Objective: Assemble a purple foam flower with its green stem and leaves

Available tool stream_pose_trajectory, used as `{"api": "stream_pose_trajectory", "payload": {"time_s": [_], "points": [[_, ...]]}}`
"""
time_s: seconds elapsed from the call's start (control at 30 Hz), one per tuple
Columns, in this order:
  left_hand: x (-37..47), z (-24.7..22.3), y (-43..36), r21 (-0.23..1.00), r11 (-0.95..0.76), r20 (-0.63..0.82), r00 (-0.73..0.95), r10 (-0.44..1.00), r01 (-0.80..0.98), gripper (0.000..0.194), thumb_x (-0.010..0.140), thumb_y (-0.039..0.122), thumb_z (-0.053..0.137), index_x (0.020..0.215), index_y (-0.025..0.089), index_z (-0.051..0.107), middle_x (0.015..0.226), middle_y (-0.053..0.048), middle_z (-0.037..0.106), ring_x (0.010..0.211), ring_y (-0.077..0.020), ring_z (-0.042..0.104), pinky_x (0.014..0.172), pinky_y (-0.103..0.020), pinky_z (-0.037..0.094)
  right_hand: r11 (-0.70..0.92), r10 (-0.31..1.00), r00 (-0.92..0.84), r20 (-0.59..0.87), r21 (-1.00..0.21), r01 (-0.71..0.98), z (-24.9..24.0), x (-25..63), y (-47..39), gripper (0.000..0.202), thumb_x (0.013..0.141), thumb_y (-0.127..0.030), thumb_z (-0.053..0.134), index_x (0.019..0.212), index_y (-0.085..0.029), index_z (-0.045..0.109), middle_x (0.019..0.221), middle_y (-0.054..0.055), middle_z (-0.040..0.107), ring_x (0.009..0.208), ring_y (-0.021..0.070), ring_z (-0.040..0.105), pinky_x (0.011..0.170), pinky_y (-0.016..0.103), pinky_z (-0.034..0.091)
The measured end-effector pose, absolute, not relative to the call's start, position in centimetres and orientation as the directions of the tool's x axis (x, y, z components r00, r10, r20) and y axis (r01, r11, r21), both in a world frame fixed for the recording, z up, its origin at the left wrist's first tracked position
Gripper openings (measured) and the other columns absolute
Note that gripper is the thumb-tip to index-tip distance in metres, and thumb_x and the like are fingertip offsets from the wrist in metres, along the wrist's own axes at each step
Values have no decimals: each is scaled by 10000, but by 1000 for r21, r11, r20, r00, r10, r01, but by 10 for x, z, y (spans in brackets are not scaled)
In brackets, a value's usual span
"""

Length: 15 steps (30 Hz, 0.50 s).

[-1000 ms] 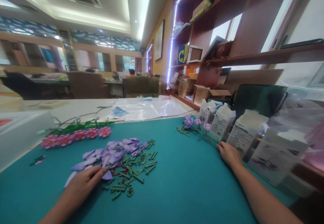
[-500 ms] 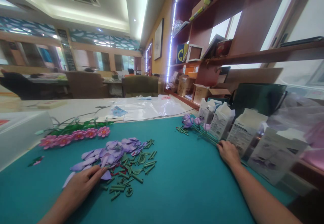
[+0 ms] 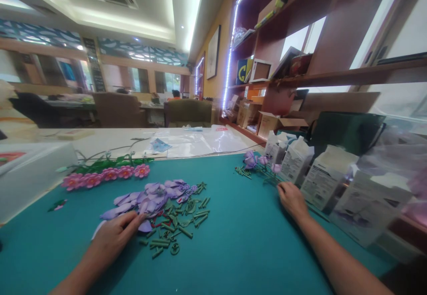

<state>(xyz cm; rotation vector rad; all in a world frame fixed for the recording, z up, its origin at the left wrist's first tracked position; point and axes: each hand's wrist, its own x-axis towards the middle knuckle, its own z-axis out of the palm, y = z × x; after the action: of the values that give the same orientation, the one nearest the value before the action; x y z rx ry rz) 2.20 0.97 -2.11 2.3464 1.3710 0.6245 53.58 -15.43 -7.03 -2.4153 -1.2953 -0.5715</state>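
Note:
My left hand (image 3: 116,237) rests at the near edge of a pile of loose purple petals (image 3: 156,197), thumb and fingers drawn together against them. Whatever is between those fingertips is hidden. Right of the petals lie green stem and leaf pieces (image 3: 182,230), with a few red bits among them. My right hand (image 3: 293,201) is low over the mat beside the thin stems of assembled purple flowers (image 3: 250,160). Its fingers are curled together, and I cannot make out anything in them. The flowers lie with their heads pointing away to the left.
White opened boxes (image 3: 328,175) stand in a row along the right side. Pink flowers (image 3: 110,173) with green leaves lie at the back left, near a white bin (image 3: 36,175). A teal mat (image 3: 227,250) covers the table; clear plastic sheets (image 3: 207,141) lie behind it.
The view has shifted slightly. My right hand has moved a little left along the flower stems, while the flowers stayed in place. My left hand stays at the petals.

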Motion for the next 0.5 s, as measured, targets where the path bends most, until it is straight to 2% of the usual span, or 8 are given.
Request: {"api": "stream_pose_trajectory", "payload": {"time_s": [0.1,0.2,0.33,0.5], "points": [[21,-24,11,510,-473,204,433,878,718,472,775,632,343,564,216,414,535,22,401,527,-150,450,527,-249,311,-424,784,429,449,-118,898,-71,516,-126,346,943,-286,349,1054,-187,661,1050,89,667,1000,201,596,902,285,425],[21,-22,9,520,-478,207,439,874,708,471,782,626,350,571,214,431,537,23,411,534,-148,452,532,-246,318,-373,829,396,396,-136,918,-75,497,-92,378,943,-286,364,1210,-183,609,1205,88,638,1117,192,568,968,269,397],[21,-17,8,524,-473,199,438,876,708,479,775,631,345,560,213,440,523,25,403,522,-142,433,525,-244,317,-421,831,452,325,-164,892,-80,486,-51,455,939,-319,387,1321,-118,529,1369,146,536,1254,238,484,1032,314,352],[17,-26,15,532,-491,215,450,866,690,494,783,639,359,549,210,433,522,28,398,512,-134,423,511,-244,305,-527,794,557,243,-182,830,-78,491,-26,534,946,-381,369,1340,-40,485,1398,228,476,1278,304,451,1027,365,340]]}}
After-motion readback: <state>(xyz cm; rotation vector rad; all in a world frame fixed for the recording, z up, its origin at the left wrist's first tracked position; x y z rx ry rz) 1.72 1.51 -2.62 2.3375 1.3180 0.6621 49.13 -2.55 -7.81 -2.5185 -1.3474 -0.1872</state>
